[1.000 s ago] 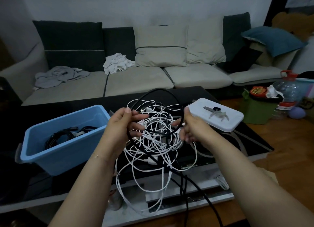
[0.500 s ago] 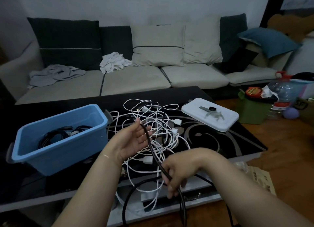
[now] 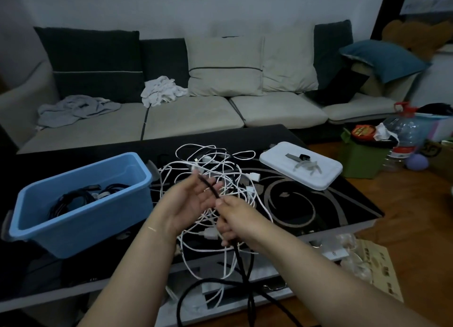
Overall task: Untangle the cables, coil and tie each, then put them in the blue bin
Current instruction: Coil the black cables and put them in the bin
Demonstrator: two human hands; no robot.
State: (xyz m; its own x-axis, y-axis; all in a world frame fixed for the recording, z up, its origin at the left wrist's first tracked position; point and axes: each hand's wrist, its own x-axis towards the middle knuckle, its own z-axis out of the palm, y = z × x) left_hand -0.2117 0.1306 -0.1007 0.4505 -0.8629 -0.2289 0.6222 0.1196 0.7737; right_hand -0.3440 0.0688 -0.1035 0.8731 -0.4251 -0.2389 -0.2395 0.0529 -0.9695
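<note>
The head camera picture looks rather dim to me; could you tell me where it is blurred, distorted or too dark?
Head view: light dim and flat, no hard shadows; head view: the left hand has motion-smeared fingertips, the right hand gripping the black cable is sharper; head view: the wide lens bows the sofa and table edges; head view: coils in the blue bin merge into darkness.

The black cable (image 3: 240, 260) drops off the btm edge. The fingers (image 3: 196, 174) of the left hand (image 3: 188, 201) look blurry. In the blue bin (image 3: 93, 228) the stuff (image 3: 73, 199) is too dark to tell, & the bits (image 3: 306, 165) on the white lid (image 3: 326, 177) too tiny.
</note>
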